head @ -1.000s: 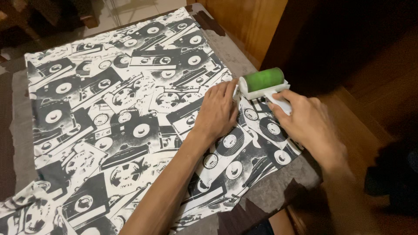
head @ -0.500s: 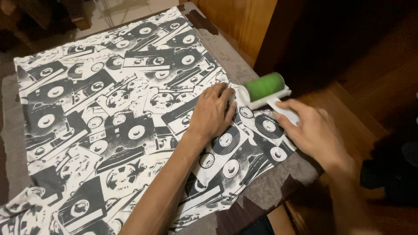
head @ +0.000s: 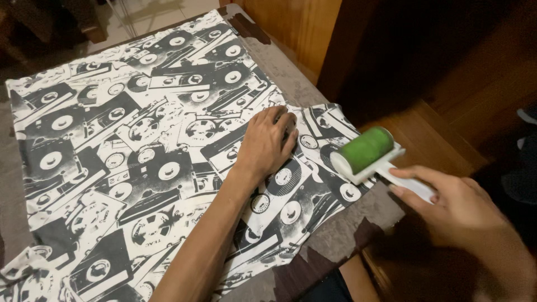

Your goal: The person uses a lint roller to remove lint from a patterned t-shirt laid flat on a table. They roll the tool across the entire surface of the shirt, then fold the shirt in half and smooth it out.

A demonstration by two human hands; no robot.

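head view, looking down. a black-and-white cloth printed with cassette shapes lies spread over a worn grey table. the left hand rests palm down on the cloth near its right edge, fingers flat and spread, grasping nothing. the right hand grips the white handle of a lint roller, fingers curled around it. the roller's green drum sits at the cloth's right corner, just beside the left hand and to its right; whether the drum touches the fabric cannot be told. the drum's long axis runs obliquely, from lower left to upper right, and the handle trails back toward the right hand. the right hand is the nearer one to the roller. much of the handle is hidden in the grip, the cloth's lower left corner is cut off by the frame, and the area right of the table is too dark to make out.
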